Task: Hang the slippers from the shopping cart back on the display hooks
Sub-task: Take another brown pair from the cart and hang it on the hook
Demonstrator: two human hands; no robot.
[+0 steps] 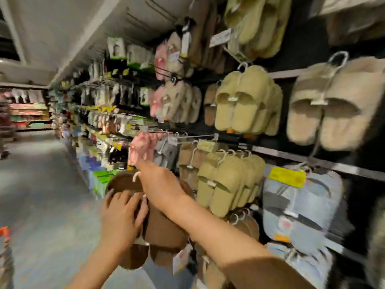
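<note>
A pair of brown slippers [164, 228] on a white plastic hanger [136, 175] is held up in front of the lower display hooks. My left hand [120, 215] grips the pair from the left side. My right hand [160, 184] lies over the top of the pair near the hanger hook, with a finger stretched toward the pink slippers [141, 149]. A white price tag [181, 257] dangles below the brown pair. An empty-looking display hook [198, 136] juts out above. The view is blurred, and the shopping cart shows only as an orange bit [5, 232] at the left edge.
Rows of hung slippers fill the black wall on the right: green ones [227, 184], beige ones [331, 105], grey ones [166, 153], and blue-grey packs [300, 207]. More brown slippers [248, 226] hang low behind my arm. The aisle floor [41, 184] stretches away to the left.
</note>
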